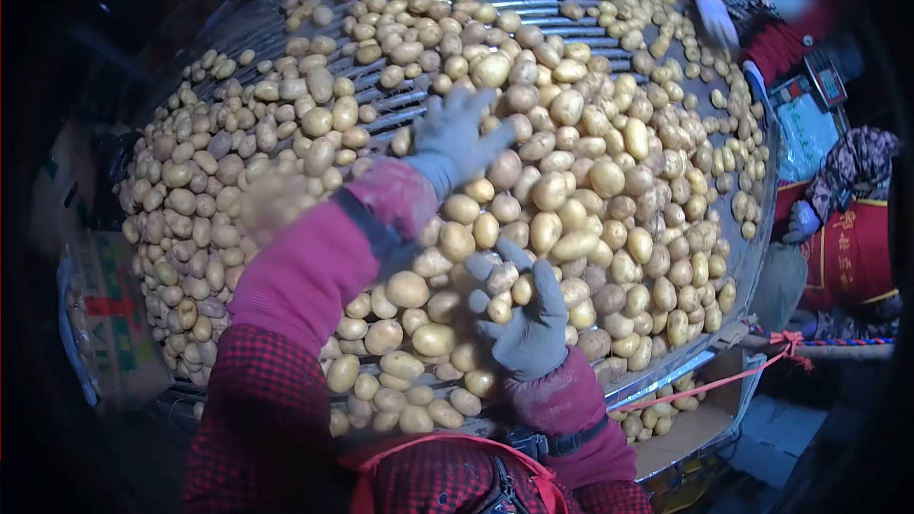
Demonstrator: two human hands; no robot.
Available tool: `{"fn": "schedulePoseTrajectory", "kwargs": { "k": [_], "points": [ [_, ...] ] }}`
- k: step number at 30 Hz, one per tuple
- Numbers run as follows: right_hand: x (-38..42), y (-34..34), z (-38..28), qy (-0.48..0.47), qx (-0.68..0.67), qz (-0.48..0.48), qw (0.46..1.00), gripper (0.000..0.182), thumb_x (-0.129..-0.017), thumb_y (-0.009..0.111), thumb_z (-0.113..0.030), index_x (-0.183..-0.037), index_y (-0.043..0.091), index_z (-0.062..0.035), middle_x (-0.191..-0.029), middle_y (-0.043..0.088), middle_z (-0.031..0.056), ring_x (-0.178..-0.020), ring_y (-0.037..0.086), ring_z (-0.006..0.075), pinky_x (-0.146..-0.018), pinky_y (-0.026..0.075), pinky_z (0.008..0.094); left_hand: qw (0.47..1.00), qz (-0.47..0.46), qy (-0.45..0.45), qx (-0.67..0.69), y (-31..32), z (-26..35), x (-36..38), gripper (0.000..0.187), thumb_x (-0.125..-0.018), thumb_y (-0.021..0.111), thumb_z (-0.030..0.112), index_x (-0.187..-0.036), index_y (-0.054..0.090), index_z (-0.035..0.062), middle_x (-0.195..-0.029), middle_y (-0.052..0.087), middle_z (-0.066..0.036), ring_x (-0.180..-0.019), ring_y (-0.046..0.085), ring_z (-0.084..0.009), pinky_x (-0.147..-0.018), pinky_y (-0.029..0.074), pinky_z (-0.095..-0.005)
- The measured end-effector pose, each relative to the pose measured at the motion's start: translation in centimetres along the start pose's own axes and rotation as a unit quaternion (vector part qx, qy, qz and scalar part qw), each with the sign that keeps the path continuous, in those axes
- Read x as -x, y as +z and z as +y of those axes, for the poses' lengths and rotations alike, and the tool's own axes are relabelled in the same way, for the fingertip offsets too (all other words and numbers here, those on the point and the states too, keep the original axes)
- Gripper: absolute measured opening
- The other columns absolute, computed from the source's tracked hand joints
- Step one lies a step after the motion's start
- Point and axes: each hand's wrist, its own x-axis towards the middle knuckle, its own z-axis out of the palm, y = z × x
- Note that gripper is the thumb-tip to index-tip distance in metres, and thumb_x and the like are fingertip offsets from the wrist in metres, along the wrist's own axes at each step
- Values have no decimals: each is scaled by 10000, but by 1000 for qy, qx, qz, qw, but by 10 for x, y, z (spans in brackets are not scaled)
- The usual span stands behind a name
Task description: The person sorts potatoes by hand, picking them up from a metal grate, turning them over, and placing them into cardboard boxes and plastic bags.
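Observation:
A large heap of potatoes (606, 177) covers a slatted metal table (405, 97). My left hand (457, 138), in a grey glove, reaches across the middle of the heap with its fingers spread. It rests against the potatoes beside a bare strip of slats. Lower down, my right hand (529, 319), also gloved, is turned palm up. Its fingers curl around a few small potatoes (503, 277). Larger potatoes (407, 289) lie between my two forearms. Left of my left forearm, a blurred yellowish patch (274, 202) is too smeared to make out.
At the table's right side are a co-worker's gloved hand (714, 17) and another person's red apron (854, 252). A digital scale (829, 86) stands near them. Below the right rim, a cardboard box (681, 449) holds potatoes. A red string (724, 385) crosses it. Another carton (114, 314) stands left.

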Motion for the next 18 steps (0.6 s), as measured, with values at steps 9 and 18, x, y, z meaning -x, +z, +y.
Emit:
{"fn": "schedulePoseTrajectory", "kwargs": {
  "k": [9, 18],
  "points": [
    [1, -8, 1, -6, -2, -31, 999, 576, -1141, 338, -496, -1605, 383, -157, -1514, 539, 154, -1108, 633, 223, -779, 536, 288, 979, -65, 82, -172, -78, -60, -34, 339, -971, 623, 305, -1273, 666, 158, -1139, 693, -118, -1095, 638, -306, -930, 490, -509],
    [-2, -11, 1, -18, 24, -6, 1000, 593, -1139, 326, -512, -1615, 355, -159, -1493, 548, 112, -1152, 605, 218, -829, 515, 316, 952, -27, 55, -301, -24, -113, -80, 286, -943, 651, 270, -1209, 682, 167, -1093, 740, -112, -1028, 718, -355, -853, 557, -514]
  ]
}}
